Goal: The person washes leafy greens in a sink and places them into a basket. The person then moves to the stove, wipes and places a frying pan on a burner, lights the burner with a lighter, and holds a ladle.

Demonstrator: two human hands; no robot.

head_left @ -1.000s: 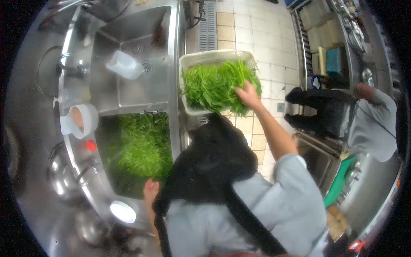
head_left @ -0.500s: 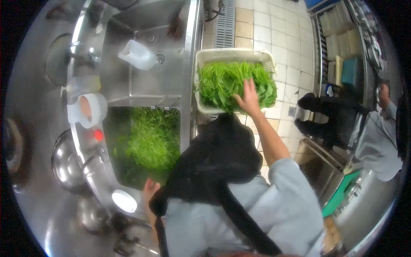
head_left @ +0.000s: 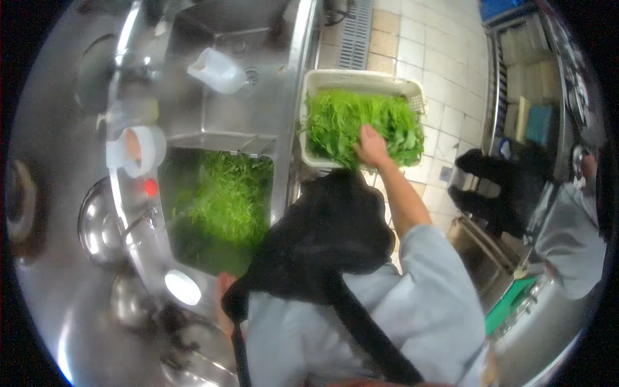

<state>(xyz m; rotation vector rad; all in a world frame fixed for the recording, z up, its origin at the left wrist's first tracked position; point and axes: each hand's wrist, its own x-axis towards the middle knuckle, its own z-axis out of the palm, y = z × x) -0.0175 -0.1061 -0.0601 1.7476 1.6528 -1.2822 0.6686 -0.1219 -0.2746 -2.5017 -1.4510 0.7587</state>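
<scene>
Fingers (head_left: 368,133) touch greens (head_left: 335,122) in a basket (head_left: 361,79) beside the steel sink (head_left: 232,119).

Pale square tiles cover the floor (head_left: 425,71), a few of them tan beside the grey slotted drain (head_left: 356,39), their joints showing darker from where I stand. Steel lines one side of the room, with a deep sink (head_left: 261,109) set in it, and across the floor stands a metal rack (head_left: 499,90). White light glints in streaks off the steel.
</scene>
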